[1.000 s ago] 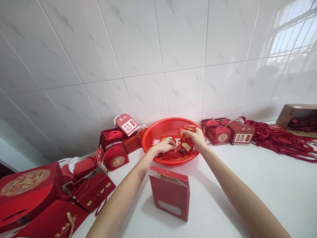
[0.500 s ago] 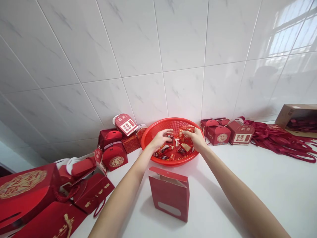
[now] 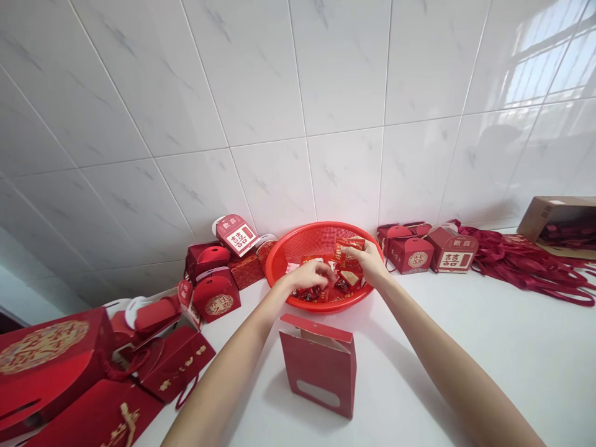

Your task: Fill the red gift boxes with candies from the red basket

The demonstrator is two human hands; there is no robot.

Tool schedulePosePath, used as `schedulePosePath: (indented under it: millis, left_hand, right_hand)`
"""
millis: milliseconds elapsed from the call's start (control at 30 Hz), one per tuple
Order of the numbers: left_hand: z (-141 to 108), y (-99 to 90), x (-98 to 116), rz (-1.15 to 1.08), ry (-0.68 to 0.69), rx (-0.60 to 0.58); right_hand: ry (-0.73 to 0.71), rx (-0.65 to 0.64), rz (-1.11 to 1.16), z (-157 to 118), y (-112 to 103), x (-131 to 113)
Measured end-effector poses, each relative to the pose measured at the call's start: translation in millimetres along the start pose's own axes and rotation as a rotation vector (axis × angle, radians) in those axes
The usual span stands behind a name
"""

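Observation:
My left hand (image 3: 313, 275) is down among wrapped candies (image 3: 349, 276) in a red plastic basket (image 3: 278, 239). Its fingers are curled together, and what lies between them is hidden. On the basket's right side my right hand (image 3: 369, 259) grips a red candy packet (image 3: 347, 246) with gold print, thumb on top; whether it holds more than one cannot be made out. In front of the basket stands an upright red paper box (image 3: 321, 366), its top flap partly raised and an oval pale window low on its face.
Small red gift boxes (image 3: 218, 295) are stacked at the left, with larger red boxes (image 3: 41, 366) nearer me. More small boxes (image 3: 449, 248), dark red ribbons (image 3: 521, 261) and a cardboard carton (image 3: 549, 217) line the right. A tiled wall (image 3: 344, 167) rises behind the white table (image 3: 465, 329).
My left hand has moved right and down into the candies, its fingers curling. My right hand stays almost in place with the red packet.

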State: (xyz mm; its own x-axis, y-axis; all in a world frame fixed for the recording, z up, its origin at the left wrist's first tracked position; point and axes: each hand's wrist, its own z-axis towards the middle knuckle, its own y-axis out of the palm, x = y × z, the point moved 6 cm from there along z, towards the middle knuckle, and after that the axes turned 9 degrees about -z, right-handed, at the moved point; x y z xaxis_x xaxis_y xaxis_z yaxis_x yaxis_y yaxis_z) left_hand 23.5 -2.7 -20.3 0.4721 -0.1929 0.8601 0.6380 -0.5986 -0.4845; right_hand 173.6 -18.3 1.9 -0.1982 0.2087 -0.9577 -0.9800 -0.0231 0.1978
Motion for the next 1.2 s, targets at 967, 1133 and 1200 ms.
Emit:
schedulePosePath:
  millis: [967,1133,1200]
  left_hand:
    - [-7,33.6,-8,0.358,-0.091,-0.199]
    - [-17,29.8,5,0.267,-0.11,-0.179]
    - [-21,28.3,6,0.225,-0.144,-0.207]
  right_hand:
    - [0.035,-0.008,0.027,-7,2,-1]
    - [0.016,0.019,0.008,-6,2,-4]
    - [0.008,0.023,0.0,-6,1,-4]
